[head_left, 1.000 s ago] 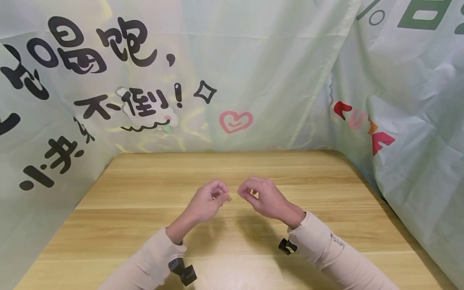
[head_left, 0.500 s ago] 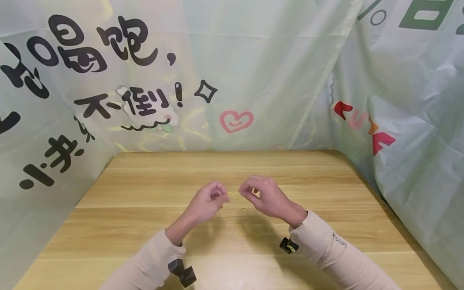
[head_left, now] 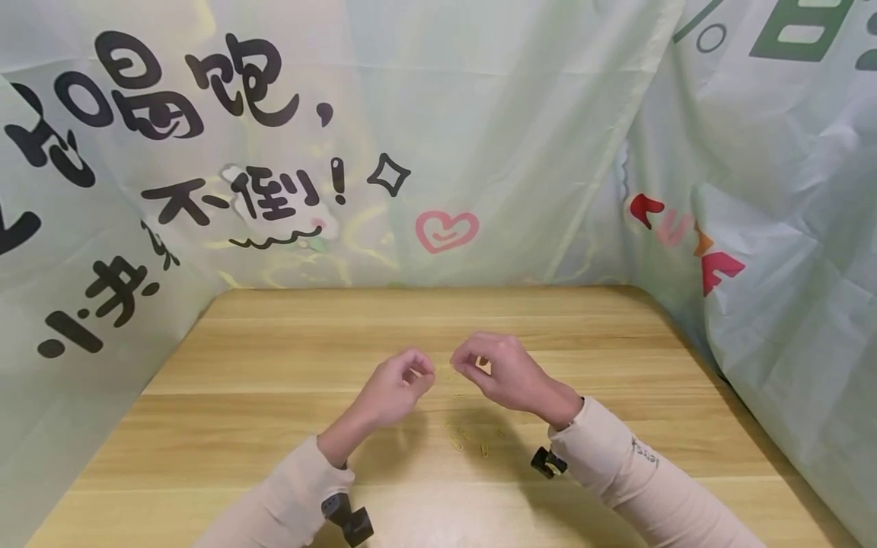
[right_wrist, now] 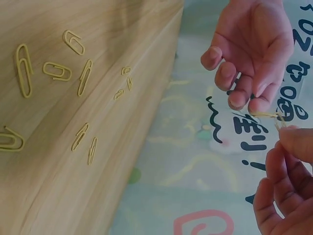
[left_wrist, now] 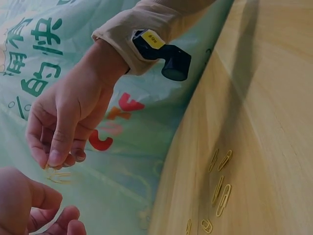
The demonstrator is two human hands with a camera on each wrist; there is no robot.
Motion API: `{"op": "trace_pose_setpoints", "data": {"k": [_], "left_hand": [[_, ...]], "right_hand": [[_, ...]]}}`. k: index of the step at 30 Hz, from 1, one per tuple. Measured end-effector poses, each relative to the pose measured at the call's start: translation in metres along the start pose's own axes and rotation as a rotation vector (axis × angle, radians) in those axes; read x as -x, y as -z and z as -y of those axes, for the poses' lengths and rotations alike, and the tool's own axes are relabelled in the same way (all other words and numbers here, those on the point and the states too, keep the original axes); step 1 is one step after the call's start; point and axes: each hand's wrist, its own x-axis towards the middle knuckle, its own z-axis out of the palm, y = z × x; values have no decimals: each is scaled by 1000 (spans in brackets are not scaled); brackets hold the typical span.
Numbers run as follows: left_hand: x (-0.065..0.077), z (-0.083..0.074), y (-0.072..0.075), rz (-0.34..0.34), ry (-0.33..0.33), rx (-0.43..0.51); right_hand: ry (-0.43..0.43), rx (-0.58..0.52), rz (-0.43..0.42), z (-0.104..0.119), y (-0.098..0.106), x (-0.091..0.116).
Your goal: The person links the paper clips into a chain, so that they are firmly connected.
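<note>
Raised above the wooden table, my two hands face each other close together. My right hand pinches thin yellow paper clips between thumb and forefinger; they hang together at its fingertips in the left wrist view. Opposite it, my left hand has its thumb and forefinger drawn together at the near end of a clip, which spans the small gap between the hands. How the clips are linked is blurred. On the tabletop below lie several loose yellow paper clips, sharper in the right wrist view, where one large clip shows at left.
The wooden table spreads around the hands. Printed fabric sheets hang behind it and along both sides. A black wrist camera sits at the left cuff and another at the right cuff.
My left hand has lowered slightly, and less of the yellow clip shows at its fingertips. The right hand has shifted slightly right. The loose clips on the table have stayed put.
</note>
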Motion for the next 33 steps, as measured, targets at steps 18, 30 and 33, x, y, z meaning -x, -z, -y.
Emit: {"op": "trace_pose_setpoints", "data": {"k": [18,30,33], "left_hand": [[-1,-3,-2,57,-120,-125],[-2,-2,-2,66,-177,-161],[-1,-2,-2,67,-168,-159]], "right_hand": [[0,7,121,5,6,0],[-2,8,144,10,6,-5],[-15,8,150,11,6,-6]]}}
